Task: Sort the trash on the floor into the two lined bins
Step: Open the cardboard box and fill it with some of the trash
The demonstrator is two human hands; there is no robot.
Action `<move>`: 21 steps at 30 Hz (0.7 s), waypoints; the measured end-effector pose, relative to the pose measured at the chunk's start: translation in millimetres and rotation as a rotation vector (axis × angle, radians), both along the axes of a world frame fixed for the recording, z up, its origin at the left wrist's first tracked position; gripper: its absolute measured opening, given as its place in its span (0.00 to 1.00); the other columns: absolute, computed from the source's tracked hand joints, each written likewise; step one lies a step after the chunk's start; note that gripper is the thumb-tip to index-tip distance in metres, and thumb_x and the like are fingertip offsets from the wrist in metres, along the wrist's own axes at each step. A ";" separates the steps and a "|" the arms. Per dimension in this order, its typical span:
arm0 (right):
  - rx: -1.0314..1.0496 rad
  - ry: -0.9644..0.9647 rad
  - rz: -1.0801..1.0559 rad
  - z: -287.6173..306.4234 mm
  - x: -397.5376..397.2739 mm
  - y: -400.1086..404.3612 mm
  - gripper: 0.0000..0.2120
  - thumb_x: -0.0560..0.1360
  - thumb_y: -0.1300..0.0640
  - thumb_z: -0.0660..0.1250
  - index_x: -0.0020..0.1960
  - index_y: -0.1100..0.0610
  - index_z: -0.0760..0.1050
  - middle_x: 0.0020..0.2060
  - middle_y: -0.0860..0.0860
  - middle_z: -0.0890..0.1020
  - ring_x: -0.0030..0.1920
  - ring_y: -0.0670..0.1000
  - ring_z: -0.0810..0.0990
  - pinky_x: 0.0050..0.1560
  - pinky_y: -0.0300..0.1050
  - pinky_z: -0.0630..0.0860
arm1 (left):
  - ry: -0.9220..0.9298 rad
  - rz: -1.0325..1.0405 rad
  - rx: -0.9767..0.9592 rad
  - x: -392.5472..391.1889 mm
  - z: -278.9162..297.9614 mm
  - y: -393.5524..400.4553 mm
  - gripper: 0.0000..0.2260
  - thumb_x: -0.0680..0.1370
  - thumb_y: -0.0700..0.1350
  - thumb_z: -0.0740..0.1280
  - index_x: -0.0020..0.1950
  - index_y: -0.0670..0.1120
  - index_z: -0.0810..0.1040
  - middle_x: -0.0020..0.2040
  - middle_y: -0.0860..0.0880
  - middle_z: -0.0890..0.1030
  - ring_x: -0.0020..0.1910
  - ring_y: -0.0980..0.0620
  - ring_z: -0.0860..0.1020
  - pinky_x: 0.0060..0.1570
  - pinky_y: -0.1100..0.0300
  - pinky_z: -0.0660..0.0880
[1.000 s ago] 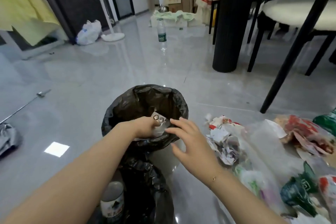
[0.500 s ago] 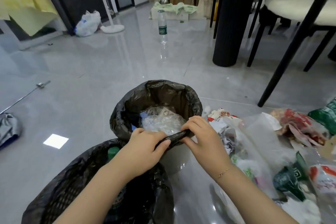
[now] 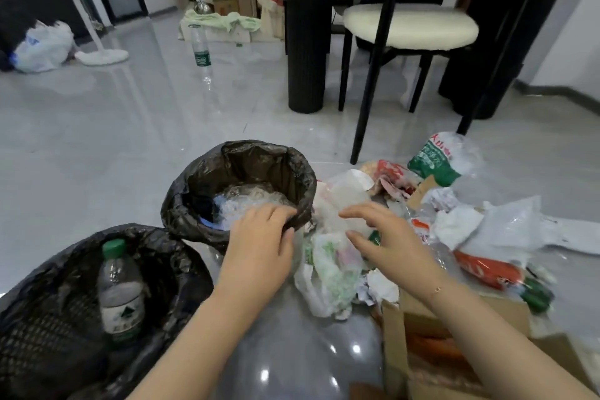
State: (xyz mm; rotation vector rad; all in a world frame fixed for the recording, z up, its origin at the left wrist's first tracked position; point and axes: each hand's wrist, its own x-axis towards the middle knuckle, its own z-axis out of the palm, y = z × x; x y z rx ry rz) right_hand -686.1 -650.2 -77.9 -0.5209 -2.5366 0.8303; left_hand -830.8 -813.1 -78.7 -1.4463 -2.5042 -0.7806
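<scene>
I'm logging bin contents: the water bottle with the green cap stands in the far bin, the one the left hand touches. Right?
Not quite. The head view shows the water bottle in the near bin; the left hand touches the far bin, which holds crumpled clear plastic.

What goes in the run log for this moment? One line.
left hand: on far bin rim | right hand: open over trash pile

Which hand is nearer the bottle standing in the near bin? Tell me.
Left. The left hand rests on the far bin's rim, just right of the bottle; the right hand hovers over the trash pile, farther right.
</scene>
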 end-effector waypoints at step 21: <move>-0.037 -0.148 -0.148 -91.5 159.9 9.4 0.13 0.76 0.49 0.64 0.60 0.41 0.74 0.63 0.31 0.68 0.68 0.35 0.62 0.65 0.23 0.53 | -0.828 0.351 0.044 31.8 -179.1 170.0 0.13 0.75 0.52 0.71 0.53 0.45 0.76 0.50 0.46 0.78 0.51 0.45 0.78 0.46 0.58 0.73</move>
